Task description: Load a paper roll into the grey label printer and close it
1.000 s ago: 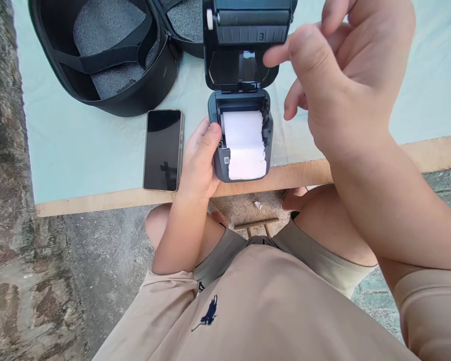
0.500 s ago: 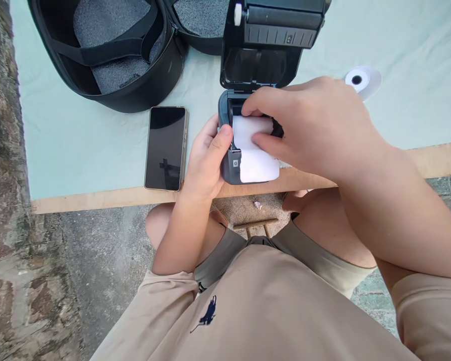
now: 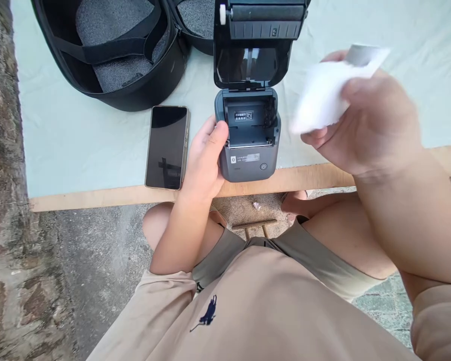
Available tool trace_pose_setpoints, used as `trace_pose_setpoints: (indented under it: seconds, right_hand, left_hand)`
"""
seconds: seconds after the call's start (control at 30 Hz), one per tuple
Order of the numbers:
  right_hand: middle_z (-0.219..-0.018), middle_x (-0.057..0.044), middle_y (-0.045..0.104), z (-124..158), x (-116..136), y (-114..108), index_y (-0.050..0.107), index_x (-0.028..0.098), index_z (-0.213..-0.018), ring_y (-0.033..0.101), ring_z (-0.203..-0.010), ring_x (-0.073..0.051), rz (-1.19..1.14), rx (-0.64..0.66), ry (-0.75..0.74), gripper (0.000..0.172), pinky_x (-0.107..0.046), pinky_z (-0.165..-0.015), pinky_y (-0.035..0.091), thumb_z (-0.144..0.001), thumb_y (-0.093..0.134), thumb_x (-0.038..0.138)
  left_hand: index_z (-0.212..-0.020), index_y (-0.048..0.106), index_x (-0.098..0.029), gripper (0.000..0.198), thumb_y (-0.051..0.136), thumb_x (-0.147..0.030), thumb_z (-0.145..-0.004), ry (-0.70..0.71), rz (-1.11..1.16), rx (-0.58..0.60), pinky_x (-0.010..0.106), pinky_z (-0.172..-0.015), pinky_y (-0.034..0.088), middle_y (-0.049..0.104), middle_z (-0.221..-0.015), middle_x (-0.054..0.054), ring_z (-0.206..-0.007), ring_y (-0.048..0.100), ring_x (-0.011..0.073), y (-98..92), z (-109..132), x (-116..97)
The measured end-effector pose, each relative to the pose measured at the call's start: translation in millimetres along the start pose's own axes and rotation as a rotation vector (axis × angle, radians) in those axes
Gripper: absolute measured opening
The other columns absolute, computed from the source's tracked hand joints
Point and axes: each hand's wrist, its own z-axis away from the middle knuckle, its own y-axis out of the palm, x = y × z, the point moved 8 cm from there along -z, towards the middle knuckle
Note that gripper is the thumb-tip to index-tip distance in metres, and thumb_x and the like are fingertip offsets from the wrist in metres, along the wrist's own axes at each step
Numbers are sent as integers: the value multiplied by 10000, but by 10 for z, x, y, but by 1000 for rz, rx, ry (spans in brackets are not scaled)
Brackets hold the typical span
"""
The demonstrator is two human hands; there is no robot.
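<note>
A small dark label printer (image 3: 251, 159) stands at the table's front edge with its lid (image 3: 252, 62) swung up and back. Its paper bay is bare inside, showing a printed sticker. My left hand (image 3: 206, 163) grips the printer's left side, thumb on the near left rim. To the right of the printer, above the table, my right hand (image 3: 379, 120) holds a white paper roll (image 3: 319, 98), blurred by motion, with a loose end hanging toward the printer. The fingers behind the roll are partly hidden.
A phone (image 3: 166, 148) lies left of my left hand. Behind it an open black zippered case (image 3: 146, 87) with grey foam and a strap stands on the pale cloth (image 3: 78, 145). The table's wooden edge (image 3: 97, 199) runs just above my knees.
My right hand has lifted the paper roll out of the printer's bay and carried it to the right. The printer has shifted slightly left, with my left hand still on it.
</note>
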Motion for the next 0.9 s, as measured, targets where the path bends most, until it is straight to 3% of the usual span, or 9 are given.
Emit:
trace_pose_setpoints:
  seconds: [0.13, 0.23, 0.3, 0.43, 0.47, 0.6, 0.8, 0.9]
  right_hand:
    - [-714, 50, 576, 88, -138, -56, 521, 258, -881, 584, -571, -116, 62, 7, -108, 422, -281, -509, 485, -693, 822, 486]
    - [-782, 22, 607, 196, -73, -27, 527, 260, -912, 647, -734, -155, 398, 20, -256, 285, -330, -687, 531, -818, 728, 438]
    - [-917, -11, 658, 246, -20, 3, 550, 271, -974, 652, -837, -175, 610, 16, -314, 254, -338, -724, 523, -838, 704, 420]
    - [-1159, -13, 666, 275, 29, 14, 541, 321, -1085, 646, -986, -206, 874, -23, -369, 336, -371, -812, 551, -804, 725, 332]
    - [-1148, -11, 673, 270, 19, 5, 534, 326, -1102, 648, -996, -216, 925, -39, -371, 364, -390, -838, 552, -794, 728, 313]
    - [-1044, -1, 697, 219, -93, -20, 484, 320, -1166, 668, -856, -212, 976, -43, -328, 453, -405, -779, 560, -769, 692, 257]
    - [-1049, -14, 690, 153, -191, 28, 416, 302, -1227, 675, -778, -205, 1014, 0, -250, 542, -383, -699, 546, -743, 626, 179]
    - [-1159, -44, 665, 223, -84, 78, 396, 304, -1290, 690, -948, -243, 1004, 37, -302, 632, -413, -780, 572, -723, 647, 179]
  left_hand:
    - [-975, 675, -181, 248, 479, -333, -981, -1, -41, -32, 375, -1171, 443, 745, -967, 3, -1416, 494, 220, 0, 9, -13]
    - [-993, 669, -185, 253, 502, -374, -973, -11, -44, -50, 379, -1184, 429, 744, -1021, 16, -1451, 447, 231, -10, 6, 1]
    - [-1004, 676, -201, 257, 538, -412, -953, -10, -39, -42, 374, -1195, 420, 746, -1065, 26, -1452, 443, 239, -25, -8, 19]
    - [-967, 698, -246, 323, 668, -540, -836, 44, -64, 40, 363, -1142, 487, 769, -1015, 1, -1332, 569, 259, -18, -36, 20]
    - [-1016, 685, -232, 311, 609, -506, -890, 30, -63, -28, 390, -1159, 470, 758, -1053, -9, -1340, 564, 256, -77, -38, 32]
    - [-1040, 673, -206, 332, 575, -496, -914, 15, -106, -45, 387, -1123, 490, 746, -1065, 24, -1379, 531, 257, -65, -22, 25]
    - [-1026, 684, -239, 337, 603, -535, -887, 16, -117, -33, 392, -1105, 510, 752, -1052, 12, -1406, 497, 261, -40, -16, 21]
    - [-1038, 683, -230, 348, 577, -534, -906, 16, -103, -42, 385, -1111, 503, 745, -1076, 22, -1425, 476, 257, -53, -11, 28]
